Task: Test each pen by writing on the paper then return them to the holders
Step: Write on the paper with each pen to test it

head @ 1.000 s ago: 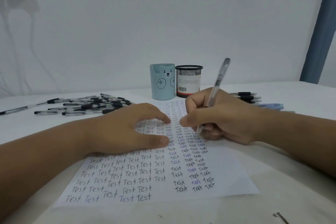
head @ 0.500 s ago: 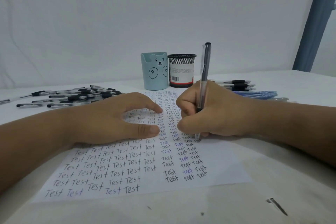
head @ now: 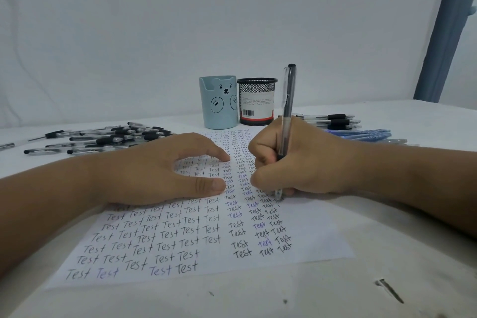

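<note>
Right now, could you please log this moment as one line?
right hand writing with pen | left hand flat on paper | holders unfilled

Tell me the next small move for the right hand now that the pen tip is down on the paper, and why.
Probably write one short "Test" in the blank strip to the right of the last column. The right hand grips the pen near upright, its tip touching the paper beside the rightmost words, while the left hand rests flat on the sheet, steadying it. Both holders, the blue cup and mesh cup, can wait.
</note>
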`<action>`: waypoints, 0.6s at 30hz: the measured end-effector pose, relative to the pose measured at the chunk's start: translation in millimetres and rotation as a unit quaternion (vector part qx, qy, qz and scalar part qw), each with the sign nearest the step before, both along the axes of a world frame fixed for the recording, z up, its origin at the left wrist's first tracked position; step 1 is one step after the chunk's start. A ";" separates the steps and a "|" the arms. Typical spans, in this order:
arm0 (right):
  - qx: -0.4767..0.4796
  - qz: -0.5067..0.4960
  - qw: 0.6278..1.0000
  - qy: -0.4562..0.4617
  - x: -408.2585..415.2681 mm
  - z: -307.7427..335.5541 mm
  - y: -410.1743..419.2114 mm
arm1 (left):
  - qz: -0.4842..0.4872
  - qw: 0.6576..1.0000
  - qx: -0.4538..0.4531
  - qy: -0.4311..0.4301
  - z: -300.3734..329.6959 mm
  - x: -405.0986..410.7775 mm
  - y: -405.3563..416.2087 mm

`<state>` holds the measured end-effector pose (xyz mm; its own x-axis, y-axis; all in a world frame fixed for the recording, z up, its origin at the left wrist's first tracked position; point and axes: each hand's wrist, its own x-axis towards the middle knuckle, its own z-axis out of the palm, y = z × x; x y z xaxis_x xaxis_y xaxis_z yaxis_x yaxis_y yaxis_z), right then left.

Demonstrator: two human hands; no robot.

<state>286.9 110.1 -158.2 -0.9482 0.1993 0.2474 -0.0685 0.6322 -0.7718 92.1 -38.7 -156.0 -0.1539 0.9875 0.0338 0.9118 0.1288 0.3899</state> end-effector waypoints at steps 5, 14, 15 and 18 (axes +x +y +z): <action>0.007 0.008 1.000 0.001 -0.1 0.0 -0.8 | -0.010 1.000 0.005 -0.005 -0.3 -1.7 1.7; -0.014 0.016 1.000 0.008 -0.8 -1.7 0.7 | -0.008 0.998 0.068 -0.012 -9.4 -0.1 1.8; -0.013 0.020 1.000 0.007 -0.7 -1.9 0.4 | -0.008 0.998 0.067 -0.013 -9.3 -0.6 1.8; 0.007 0.023 1.000 0.003 -0.9 -1.8 0.1 | -0.006 0.998 0.065 -0.015 -9.4 -1.8 1.4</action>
